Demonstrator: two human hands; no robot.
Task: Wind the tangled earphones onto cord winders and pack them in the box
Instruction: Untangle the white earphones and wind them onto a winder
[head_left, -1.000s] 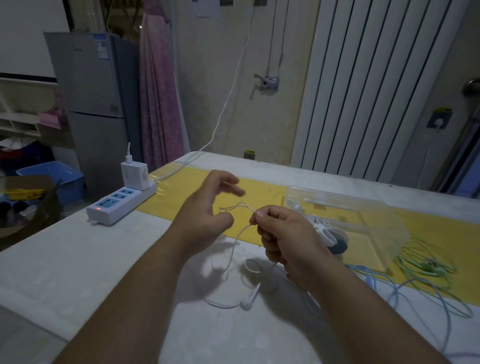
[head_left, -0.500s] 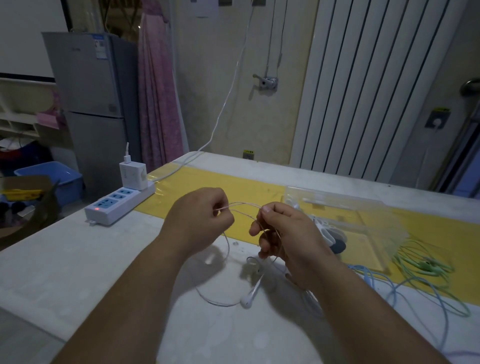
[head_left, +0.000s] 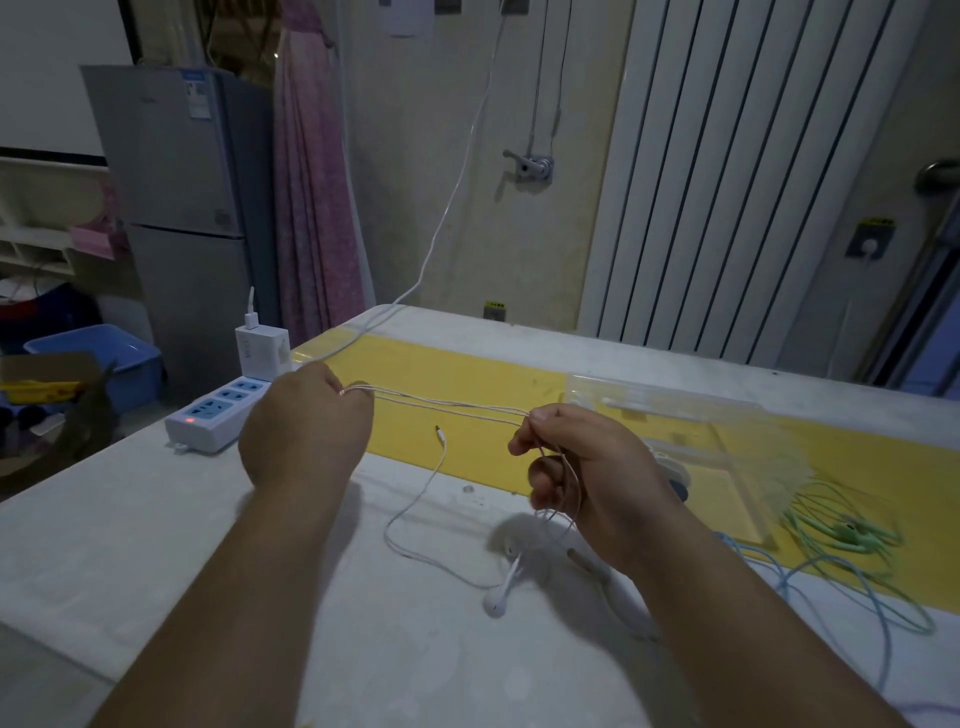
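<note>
Pinching the white cord (head_left: 447, 408) taut above the table (head_left: 130, 519), the left hand (head_left: 306, 426) and right hand (head_left: 582, 467) each gripped doubled strands. One earbud (head_left: 497, 603) lay below; pulling harder risked tightening the knot near the right fingers.

The left hand (head_left: 306, 423) showed only its back, so its fingertips and grip on the cord (head_left: 441, 406) were hidden. The right hand (head_left: 587, 467) covered part of the winders (head_left: 675, 470) at centre right; their number could not be told. The blue cord (head_left: 878, 623) ran off the lower right edge. Both forearms were cut by the bottom edge. The fridge (head_left: 182, 171) label at upper left was too small to read.
</note>
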